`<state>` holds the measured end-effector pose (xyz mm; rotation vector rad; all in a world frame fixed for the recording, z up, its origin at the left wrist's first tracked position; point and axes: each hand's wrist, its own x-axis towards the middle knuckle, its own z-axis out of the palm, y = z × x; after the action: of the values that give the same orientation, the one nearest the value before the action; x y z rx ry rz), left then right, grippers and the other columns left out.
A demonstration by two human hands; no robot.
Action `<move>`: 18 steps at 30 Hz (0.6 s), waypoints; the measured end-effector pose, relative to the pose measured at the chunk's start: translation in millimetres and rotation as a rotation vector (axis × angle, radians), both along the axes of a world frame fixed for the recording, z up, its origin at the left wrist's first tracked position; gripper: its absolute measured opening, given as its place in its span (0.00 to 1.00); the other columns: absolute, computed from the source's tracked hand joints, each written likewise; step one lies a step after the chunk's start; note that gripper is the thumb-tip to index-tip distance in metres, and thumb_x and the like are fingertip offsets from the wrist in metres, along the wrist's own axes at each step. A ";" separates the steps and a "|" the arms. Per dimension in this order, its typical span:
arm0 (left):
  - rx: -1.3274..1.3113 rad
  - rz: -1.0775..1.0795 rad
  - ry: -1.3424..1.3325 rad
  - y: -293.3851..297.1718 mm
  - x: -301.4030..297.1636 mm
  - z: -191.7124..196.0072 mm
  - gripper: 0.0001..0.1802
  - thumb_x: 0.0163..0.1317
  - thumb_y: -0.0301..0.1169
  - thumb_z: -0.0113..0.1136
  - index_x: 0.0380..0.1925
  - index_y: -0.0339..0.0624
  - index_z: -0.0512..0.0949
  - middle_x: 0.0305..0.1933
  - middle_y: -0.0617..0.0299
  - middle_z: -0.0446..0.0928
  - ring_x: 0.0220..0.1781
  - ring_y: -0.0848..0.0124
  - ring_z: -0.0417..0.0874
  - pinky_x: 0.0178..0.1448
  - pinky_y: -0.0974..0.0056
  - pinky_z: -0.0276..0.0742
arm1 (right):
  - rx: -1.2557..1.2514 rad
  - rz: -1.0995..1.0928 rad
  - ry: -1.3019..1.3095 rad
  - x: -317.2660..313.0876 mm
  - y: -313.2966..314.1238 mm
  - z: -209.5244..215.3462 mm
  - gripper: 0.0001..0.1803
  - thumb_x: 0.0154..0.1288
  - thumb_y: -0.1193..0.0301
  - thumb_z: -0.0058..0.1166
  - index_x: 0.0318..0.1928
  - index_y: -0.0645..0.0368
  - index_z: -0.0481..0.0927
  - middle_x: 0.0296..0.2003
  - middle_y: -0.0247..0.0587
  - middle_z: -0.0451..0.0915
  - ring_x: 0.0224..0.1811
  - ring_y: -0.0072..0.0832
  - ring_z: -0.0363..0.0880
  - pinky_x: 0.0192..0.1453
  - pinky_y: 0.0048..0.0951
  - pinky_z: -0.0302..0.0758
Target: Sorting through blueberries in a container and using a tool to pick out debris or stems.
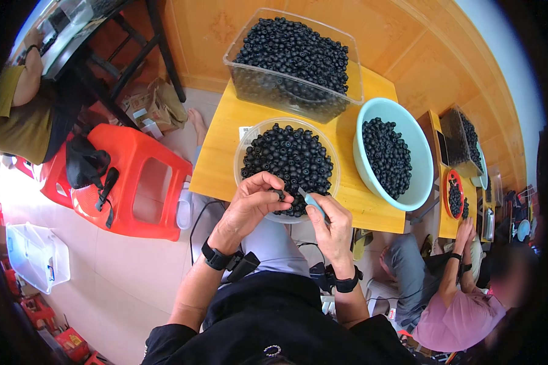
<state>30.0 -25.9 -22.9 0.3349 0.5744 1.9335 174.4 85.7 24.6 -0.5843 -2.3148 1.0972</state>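
Note:
My left hand (249, 204) pinches one small black bead (278, 194) between thumb and fingertips. In my right hand (335, 228) is a small knife (311, 200) with a light blue handle, its short blade pointing toward the bead. Both hands hover over the near edge of a round clear tub (240, 153) heaped with black beads (289, 157). To the right of it stands a pale blue basin (424, 159), partly filled with similar beads. Behind the tub, a clear rectangular bin (268, 97) is also full of them.
The containers stand on a yellow wooden table (216, 164). A red plastic stool (128, 176) with a black bag (85, 163) is at the left. On the right, another person (460, 313) works at a second table; one more (18, 115) sits at the far left.

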 end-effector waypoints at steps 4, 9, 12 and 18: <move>-0.024 -0.003 0.005 -1.0 0.0 -2.9 0.10 0.59 0.20 0.56 0.42 0.37 0.76 0.38 0.61 0.78 0.40 0.72 0.81 0.42 0.71 0.78 | 0.110 -0.012 0.007 -3.7 -2.1 1.7 0.10 0.57 0.71 0.59 0.40 0.59 0.80 0.23 0.39 0.75 0.19 0.30 0.73 0.23 0.28 0.67; -0.020 0.013 -0.007 1.2 3.2 -5.8 0.11 0.59 0.22 0.57 0.43 0.38 0.77 0.39 0.63 0.78 0.39 0.75 0.80 0.43 0.72 0.76 | 0.278 -0.028 -0.061 -5.2 -3.7 6.3 0.12 0.54 0.69 0.62 0.39 0.57 0.81 0.22 0.38 0.73 0.20 0.34 0.74 0.23 0.32 0.69; -0.029 0.019 -0.010 3.0 5.6 -10.2 0.11 0.59 0.22 0.58 0.43 0.38 0.77 0.39 0.64 0.78 0.40 0.76 0.79 0.45 0.72 0.76 | 0.285 -0.003 -0.058 -4.3 -5.4 7.4 0.13 0.54 0.69 0.63 0.40 0.56 0.81 0.22 0.38 0.73 0.20 0.34 0.74 0.23 0.31 0.69; -0.021 0.006 -0.008 4.0 5.7 -12.9 0.12 0.59 0.22 0.59 0.43 0.39 0.76 0.39 0.64 0.78 0.40 0.77 0.79 0.44 0.72 0.76 | 0.310 0.071 -0.041 -4.4 -6.2 5.0 0.13 0.53 0.70 0.63 0.40 0.57 0.81 0.22 0.37 0.73 0.18 0.32 0.74 0.21 0.30 0.69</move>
<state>35.7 -21.9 -35.8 0.3123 0.5906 1.9325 170.0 79.5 29.7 -0.4105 -2.4916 0.7388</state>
